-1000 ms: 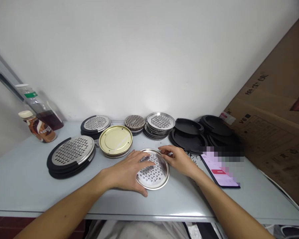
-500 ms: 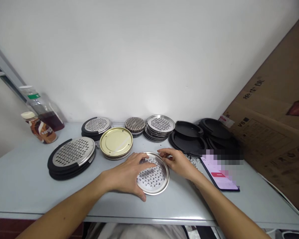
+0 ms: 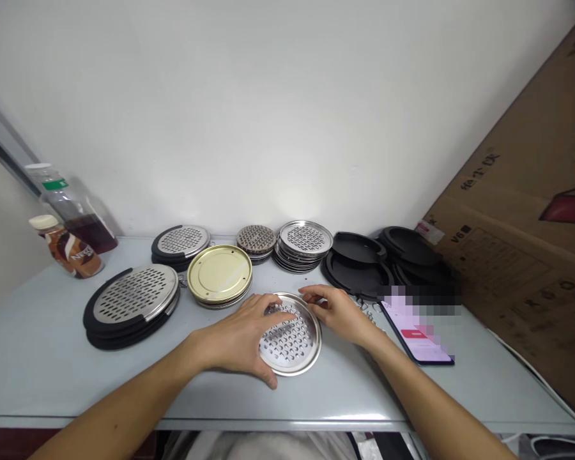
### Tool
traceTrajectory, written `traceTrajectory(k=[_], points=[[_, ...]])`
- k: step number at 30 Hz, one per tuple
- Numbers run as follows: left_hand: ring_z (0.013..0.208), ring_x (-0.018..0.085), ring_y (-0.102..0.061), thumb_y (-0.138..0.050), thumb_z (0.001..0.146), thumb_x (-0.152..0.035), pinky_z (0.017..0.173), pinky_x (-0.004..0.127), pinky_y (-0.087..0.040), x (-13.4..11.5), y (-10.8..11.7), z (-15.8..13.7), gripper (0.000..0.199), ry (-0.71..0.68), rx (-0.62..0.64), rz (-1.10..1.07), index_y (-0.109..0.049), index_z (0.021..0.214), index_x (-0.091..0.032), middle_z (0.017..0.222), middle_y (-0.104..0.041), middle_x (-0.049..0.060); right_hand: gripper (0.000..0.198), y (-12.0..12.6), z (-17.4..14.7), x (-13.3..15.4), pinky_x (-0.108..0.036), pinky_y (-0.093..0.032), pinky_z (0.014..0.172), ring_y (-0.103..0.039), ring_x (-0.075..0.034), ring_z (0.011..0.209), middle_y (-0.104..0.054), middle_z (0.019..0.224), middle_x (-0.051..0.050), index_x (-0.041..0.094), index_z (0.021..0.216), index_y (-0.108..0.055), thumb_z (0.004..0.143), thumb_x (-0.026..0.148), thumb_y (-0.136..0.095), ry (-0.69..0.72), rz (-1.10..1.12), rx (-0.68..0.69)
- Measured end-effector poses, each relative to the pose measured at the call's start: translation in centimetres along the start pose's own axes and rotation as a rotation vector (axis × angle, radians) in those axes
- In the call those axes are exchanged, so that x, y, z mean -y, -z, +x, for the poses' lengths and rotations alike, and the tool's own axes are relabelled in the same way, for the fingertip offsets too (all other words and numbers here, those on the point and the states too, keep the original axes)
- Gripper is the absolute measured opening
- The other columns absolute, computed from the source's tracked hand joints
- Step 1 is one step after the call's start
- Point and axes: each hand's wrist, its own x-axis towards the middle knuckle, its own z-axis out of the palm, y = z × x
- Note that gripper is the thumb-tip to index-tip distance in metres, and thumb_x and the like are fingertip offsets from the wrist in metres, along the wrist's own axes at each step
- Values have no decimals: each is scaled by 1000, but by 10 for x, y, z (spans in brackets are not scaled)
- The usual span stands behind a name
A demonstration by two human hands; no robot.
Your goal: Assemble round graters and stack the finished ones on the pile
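Note:
A round metal grater plate [image 3: 287,348] with raised holes lies on the table in front of me. My left hand [image 3: 242,335] grips it from the left, thumb at the near rim and fingers reaching over the far side. At the upper right rim is my right hand [image 3: 338,311], its fingers curled together against the edge; the fingertips are partly hidden. Beyond the left hand sits a stack topped by a gold-coloured round lid [image 3: 220,275]. Behind the plate stands a stack of similar silver grater plates [image 3: 305,239], beside a smaller stack of brownish grater discs [image 3: 256,239].
Black-rimmed graters [image 3: 134,297] are piled at left, with another such pile [image 3: 182,243] behind. Black round trays [image 3: 357,275] and a phone [image 3: 419,335] lie at right, near small metal rings. Bottles [image 3: 67,249] stand far left; a cardboard box [image 3: 522,255] borders the right.
The camera view has turned slightly, so everything sits a little further left in the picture. Both hands keep nearly the same hold on the plate.

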Motion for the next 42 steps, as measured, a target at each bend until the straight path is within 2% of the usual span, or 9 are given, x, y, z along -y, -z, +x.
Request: traceTrajectory(k=[13,22,24,28,31,37,42], points=[[135,37,-31,-85,54,-54,111,50,-30,0,-1,-1,104,28,-10,-17,-38,145,-38,145,-34,8,33,1,-1,15,-31,-52,80,-68,-20,90,-73,102,-9,16,113,-69,82,14,-58,-33,-14,-11],[132,37,-34,-87,51,-53,109,50,-33,-2,1,0,106,29,-1,-27,-38,145,-39,139,-38,8,28,0,1,9,-30,-52,76,-68,-20,84,-73,94,-7,16,110,-69,84,20,-58,24,-52,-37],[132,37,-33,-87,51,-53,110,49,-32,-2,0,-1,107,17,-5,-31,-39,145,-37,139,-38,8,26,2,3,7,-31,-52,76,-67,-20,83,-73,92,-7,18,108,-70,86,23,-57,41,-111,-128],[136,39,-29,-86,52,-54,112,51,-29,-1,0,-2,104,-5,-11,-39,-41,144,-37,145,-35,8,26,10,16,3,-33,-51,75,-65,-21,79,-70,92,-8,19,109,-69,90,27,-53,111,-244,-424],[139,39,-24,-86,53,-55,113,52,-27,0,0,-4,103,-9,-5,-36,-41,144,-36,149,-31,9,31,17,27,2,-33,-51,76,-63,-21,82,-65,102,-11,18,116,-66,90,27,-51,127,-330,-522],[144,39,-18,-84,54,-58,115,52,-24,1,1,-5,103,-14,9,-16,-41,144,-32,155,-25,11,35,25,40,-4,-33,-51,77,-62,-22,88,-58,112,-13,18,121,-65,92,22,-45,108,-593,-567],[145,39,-15,-85,53,-57,116,53,-22,5,0,-4,102,-21,-1,-46,-43,143,-32,156,-24,11,32,32,50,-6,-33,-50,77,-61,-24,94,-61,115,-13,18,107,-70,92,15,-41,183,-811,-437]])
